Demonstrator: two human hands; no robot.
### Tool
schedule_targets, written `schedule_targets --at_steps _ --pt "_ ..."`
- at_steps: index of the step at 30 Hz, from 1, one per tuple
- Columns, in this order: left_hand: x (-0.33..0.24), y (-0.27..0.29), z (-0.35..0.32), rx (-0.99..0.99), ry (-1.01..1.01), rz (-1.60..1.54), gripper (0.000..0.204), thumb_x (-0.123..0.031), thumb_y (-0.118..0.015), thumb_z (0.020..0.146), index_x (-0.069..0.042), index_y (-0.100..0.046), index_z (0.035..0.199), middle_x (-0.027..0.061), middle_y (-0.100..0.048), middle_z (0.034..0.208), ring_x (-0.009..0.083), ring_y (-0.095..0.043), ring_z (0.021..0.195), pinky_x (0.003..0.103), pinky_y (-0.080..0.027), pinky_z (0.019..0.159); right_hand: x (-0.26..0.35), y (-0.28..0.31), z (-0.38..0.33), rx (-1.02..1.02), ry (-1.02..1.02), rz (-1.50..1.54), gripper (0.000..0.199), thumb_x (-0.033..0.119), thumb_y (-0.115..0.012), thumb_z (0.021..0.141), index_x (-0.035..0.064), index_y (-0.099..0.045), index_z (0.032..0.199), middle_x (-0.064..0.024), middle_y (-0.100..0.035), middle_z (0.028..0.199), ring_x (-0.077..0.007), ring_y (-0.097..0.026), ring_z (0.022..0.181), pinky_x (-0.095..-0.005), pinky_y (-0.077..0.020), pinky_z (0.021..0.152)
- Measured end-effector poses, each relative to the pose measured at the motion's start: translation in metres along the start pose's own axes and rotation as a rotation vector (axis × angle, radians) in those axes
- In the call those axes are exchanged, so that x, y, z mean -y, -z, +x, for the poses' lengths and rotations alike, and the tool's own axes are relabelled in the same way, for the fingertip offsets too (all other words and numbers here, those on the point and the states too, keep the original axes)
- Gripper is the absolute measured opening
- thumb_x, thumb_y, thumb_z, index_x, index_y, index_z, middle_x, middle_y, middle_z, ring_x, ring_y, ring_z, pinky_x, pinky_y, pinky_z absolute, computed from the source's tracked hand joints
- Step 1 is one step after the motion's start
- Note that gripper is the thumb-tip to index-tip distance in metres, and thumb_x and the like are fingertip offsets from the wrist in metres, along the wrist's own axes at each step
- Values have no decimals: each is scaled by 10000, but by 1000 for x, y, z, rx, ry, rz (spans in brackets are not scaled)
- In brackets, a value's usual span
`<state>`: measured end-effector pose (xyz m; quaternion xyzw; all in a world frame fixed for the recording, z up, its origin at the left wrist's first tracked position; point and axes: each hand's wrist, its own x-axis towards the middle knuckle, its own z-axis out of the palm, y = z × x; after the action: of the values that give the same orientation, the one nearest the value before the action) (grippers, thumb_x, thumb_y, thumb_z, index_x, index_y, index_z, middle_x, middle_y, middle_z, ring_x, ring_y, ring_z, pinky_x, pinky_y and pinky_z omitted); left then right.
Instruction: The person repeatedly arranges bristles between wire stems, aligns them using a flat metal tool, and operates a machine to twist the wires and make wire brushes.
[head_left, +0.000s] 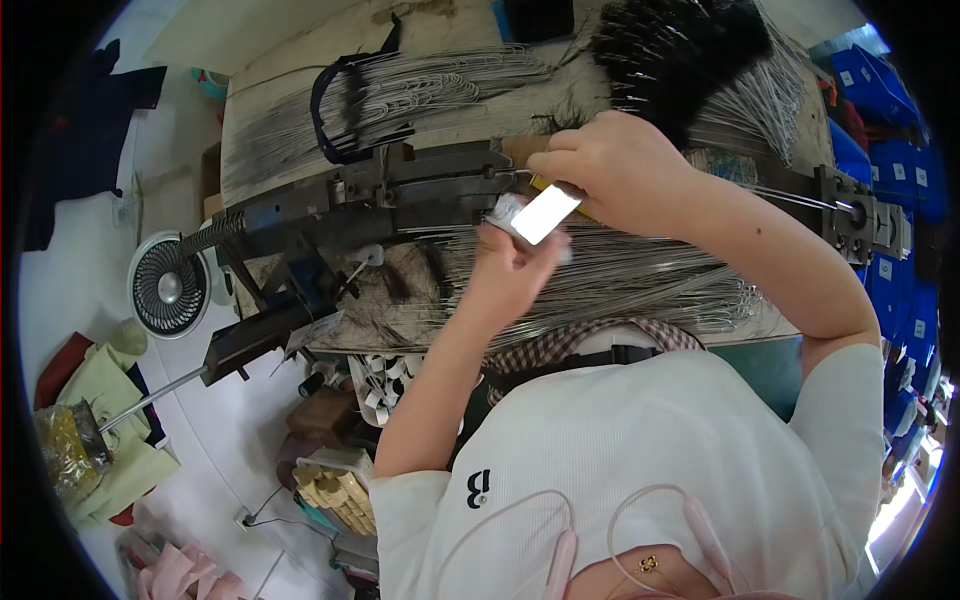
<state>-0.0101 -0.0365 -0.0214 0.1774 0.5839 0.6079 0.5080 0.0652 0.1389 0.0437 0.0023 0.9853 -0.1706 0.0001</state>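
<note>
My left hand (508,278) is closed, its fingertips blurred, around the near end of a bright white rectangular thing (547,216) with a silvery grey edge. Glare hides what kind of thing it is. My right hand (625,165) sits just above and to the right, fingers bent and closed over the far end of that thing; a bit of yellow shows beneath them. What its fingertips hold is hidden. Both hands are at the middle of a long dark metal machine (350,195), beside its jaw-like end (490,170).
Hooked metal wires (640,285) lie in a pile on the near bench; more wires (420,90) lie behind the machine. Black bristle brushes (680,60) are heaped at the far right. A metal chuck block (858,208) holds rods. A fan (169,287) and blue bins (900,170) flank the bench.
</note>
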Motion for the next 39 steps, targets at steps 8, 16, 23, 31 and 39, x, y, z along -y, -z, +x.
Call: schedule_targets --at_steps 8,16,23,31,39 --pt "53 20 21 -86 -172 112 584 -63 -654 776 0 -280 1220 76 -562 871 153 -575 775 282 -477 687 27 -25 -21 -184 213 -93 358 127 -555 735 -1 -531 1068 -91 -530 872 -231 -544 839 -328 -421 735" --pt "1 34 7 -35 -84 658 701 -242 -701 728 38 -325 1249 193 -598 860 308 -613 806 345 -488 735 34 -56 -22 112 -32 146 424 107 -576 754 11 -494 1159 -122 -541 906 -285 -551 832 -376 -437 744" --pt "6 141 -65 -359 404 -219 448 -420 -531 877 -12 -563 1058 43 -565 859 161 -576 790 330 -485 752 3 -29 -57 -19 -363 209 483 32 -599 709 80 -492 1178 -113 -549 989 -331 -539 933 -391 -440 791" --pt "25 123 -61 -697 -14 -477 263 -350 -498 912 -89 -509 881 -29 -434 722 116 -459 657 294 -438 668 -15 -35 -63 -30 -450 333 268 -3 -601 696 9 -551 959 -131 -543 958 -330 -547 882 -386 -453 746" --pt "-49 -19 -4 325 326 -215 269 -286 -458 936 -26 -505 886 21 -496 713 119 -518 641 262 -443 619 -10 61 -78 -258 -583 814 178 77 -517 879 1 -562 1033 -20 -538 795 -100 -479 695 -241 -410 640"
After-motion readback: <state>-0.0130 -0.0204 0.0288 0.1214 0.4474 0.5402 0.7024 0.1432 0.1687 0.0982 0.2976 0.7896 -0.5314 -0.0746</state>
